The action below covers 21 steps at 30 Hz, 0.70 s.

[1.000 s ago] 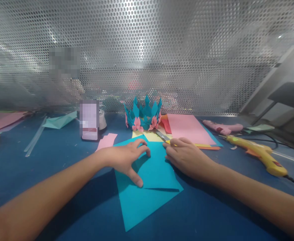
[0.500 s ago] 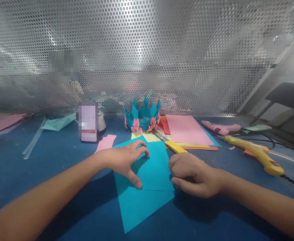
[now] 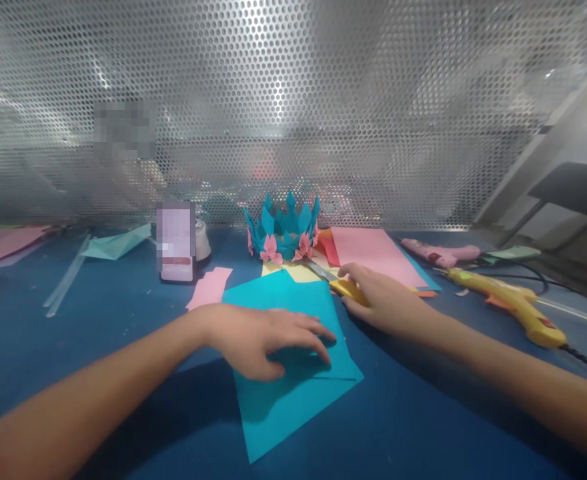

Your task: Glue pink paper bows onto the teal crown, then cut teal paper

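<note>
A blue-turquoise paper sheet (image 3: 283, 413) with a slit or crease near its right corner lies on the dark blue table. Over its middle is my left hand (image 3: 268, 343), palm down with the fingers spread. My right hand (image 3: 383, 300) is beyond the sheet's right edge, thumb and fingers closed around the yellow handle of a utility knife (image 3: 343, 288). The knife's blade points away to the left, toward a teal paper crown (image 3: 286, 247) with pink paper flowers. Part of the handle is hidden under my right hand.
Pink paper (image 3: 373, 253) tops a stack behind my right hand. A yellow glue gun (image 3: 513, 300) and a pink glue gun (image 3: 438, 253) lie right. Left stand a phone (image 3: 177, 263), pink scraps (image 3: 209, 287), folded mint paper (image 3: 116, 245) and clear sticks (image 3: 68, 277). A perforated metal panel (image 3: 273, 100) rises behind.
My right hand has moved from a fist at the sheet's right edge, up and forward onto the utility knife. My left hand has slid rightward across the sheet.
</note>
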Motion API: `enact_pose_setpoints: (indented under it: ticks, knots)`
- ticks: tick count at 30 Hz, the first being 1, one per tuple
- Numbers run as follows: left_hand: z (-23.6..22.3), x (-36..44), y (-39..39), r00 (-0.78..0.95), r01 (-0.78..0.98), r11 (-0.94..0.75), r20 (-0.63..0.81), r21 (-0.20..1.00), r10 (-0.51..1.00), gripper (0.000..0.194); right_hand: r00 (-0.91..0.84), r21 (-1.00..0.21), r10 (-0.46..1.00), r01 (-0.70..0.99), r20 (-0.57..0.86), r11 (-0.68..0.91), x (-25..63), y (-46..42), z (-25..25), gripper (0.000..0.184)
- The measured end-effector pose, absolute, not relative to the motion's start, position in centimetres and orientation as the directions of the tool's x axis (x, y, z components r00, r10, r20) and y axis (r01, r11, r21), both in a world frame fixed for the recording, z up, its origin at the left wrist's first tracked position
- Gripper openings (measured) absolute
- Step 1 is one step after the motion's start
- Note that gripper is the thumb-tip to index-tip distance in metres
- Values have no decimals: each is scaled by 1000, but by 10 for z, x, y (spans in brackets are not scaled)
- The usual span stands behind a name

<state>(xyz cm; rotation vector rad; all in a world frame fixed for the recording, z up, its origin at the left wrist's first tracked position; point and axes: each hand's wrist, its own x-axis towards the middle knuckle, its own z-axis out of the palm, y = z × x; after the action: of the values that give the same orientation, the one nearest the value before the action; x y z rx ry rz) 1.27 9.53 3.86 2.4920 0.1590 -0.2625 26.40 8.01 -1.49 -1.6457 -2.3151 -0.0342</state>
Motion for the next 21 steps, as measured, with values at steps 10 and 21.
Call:
enact_pose_setpoints:
  ticks: [10, 21]
  knots:
    - [-12, 42, 81, 983, 147, -984, 100, 99, 157, 40, -243, -167, 955, 948, 170, 271, 264, 79, -12, 36]
    - [-9, 38, 89, 870, 488, -869, 119, -79, 478, 24, -250, -181, 959, 945, 132, 272, 268, 80, -10, 35]
